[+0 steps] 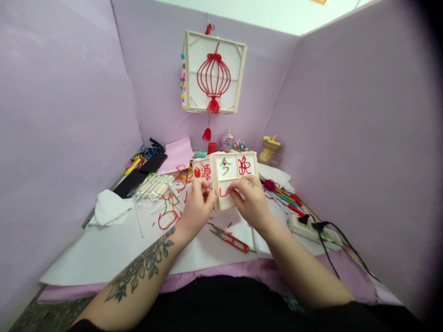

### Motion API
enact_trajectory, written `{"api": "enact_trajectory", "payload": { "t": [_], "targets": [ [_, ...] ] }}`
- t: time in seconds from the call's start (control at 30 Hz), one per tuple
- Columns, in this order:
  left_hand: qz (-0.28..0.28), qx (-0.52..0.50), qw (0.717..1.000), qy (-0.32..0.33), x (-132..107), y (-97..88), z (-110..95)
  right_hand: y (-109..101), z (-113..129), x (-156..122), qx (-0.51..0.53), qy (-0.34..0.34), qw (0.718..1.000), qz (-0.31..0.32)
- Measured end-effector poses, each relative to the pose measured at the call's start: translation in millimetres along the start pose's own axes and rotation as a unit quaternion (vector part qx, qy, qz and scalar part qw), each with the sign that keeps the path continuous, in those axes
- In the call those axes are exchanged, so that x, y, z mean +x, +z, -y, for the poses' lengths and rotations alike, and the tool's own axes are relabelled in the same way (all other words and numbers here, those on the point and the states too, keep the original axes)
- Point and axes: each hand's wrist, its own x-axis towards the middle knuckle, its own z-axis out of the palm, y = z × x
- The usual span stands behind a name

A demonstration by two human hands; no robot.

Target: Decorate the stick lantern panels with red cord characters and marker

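A small white-panelled lantern box with pale stick frames stands tilted in front of me, with yarn characters in red and green on its faces. My left hand is closed in a pinch at its left face; what lies between the fingertips is too small to make out. My right hand is pinched at the lower panel of the front face. Its fingertips press on a curved piece of red yarn. Below the box, orange-handled thread snips lie on the white table cover.
A larger lantern hangs at the back, its red tassel above the table. Tangled yarn and bundled sticks lie left. A power strip with cables, pens and a drink cup are right. Lilac partitions enclose three sides.
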Motion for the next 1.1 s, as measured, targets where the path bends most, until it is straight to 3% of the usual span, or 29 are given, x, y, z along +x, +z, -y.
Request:
{"api": "enact_trajectory", "payload": {
  "t": [0.27,0.47,0.6,0.83,1.1],
  "targets": [
    [0.001,-0.010,1.000,0.003,0.3,0.7,-0.7,4.2,-1.1,2.0,-0.003,0.000,1.000,0.003],
    [0.009,-0.013,1.000,0.001,-0.1,0.3,-1.7,-8.9,-2.5,9.8,0.054,0.007,0.998,-0.035],
    [0.010,-0.012,1.000,0.001,-0.2,0.4,-0.4,-17.0,-0.1,4.3,0.036,0.010,0.997,-0.063],
    [0.000,-0.007,1.000,0.001,0.1,0.7,1.8,-1.7,4.0,-20.2,0.011,0.023,0.998,-0.055],
    [0.002,-0.009,1.000,0.005,-0.1,0.4,0.5,4.1,3.9,-16.1,0.011,0.044,0.997,-0.065]
  ]
}}
